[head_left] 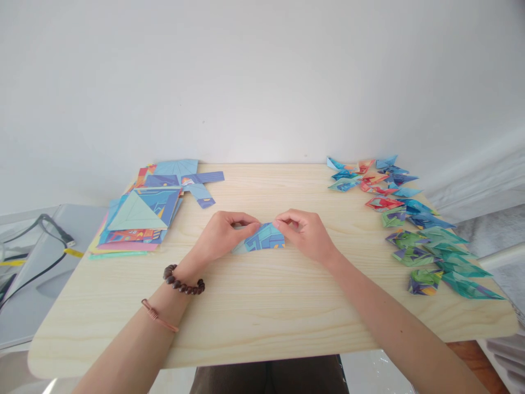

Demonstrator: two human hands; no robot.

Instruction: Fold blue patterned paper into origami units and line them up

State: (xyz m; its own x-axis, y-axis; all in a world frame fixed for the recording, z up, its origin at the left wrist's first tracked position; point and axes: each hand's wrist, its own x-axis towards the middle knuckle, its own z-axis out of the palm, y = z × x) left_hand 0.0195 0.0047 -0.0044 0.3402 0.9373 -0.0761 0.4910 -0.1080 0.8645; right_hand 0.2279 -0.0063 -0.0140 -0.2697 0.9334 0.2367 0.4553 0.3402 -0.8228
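A small folded sheet of blue patterned origami paper [264,237] lies at the middle of the wooden table, between my two hands. My left hand [223,232] pinches its upper left edge between thumb and fingers. On the other side, my right hand [305,232] pinches the upper right corner the same way. The paper shows teal and blue shapes with a bit of orange near its lower right. My fingertips cover parts of its top edge. A dark bead bracelet [183,280] and a copper bangle [158,317] circle my left wrist.
A stack of colourful origami paper [137,216] stands at the table's left, with folded strips [203,186] beside it. Several folded paper pieces [381,189] sit in rows on the right, green ones [471,284] near the edge. Black cables [45,230] lie beyond the left side.
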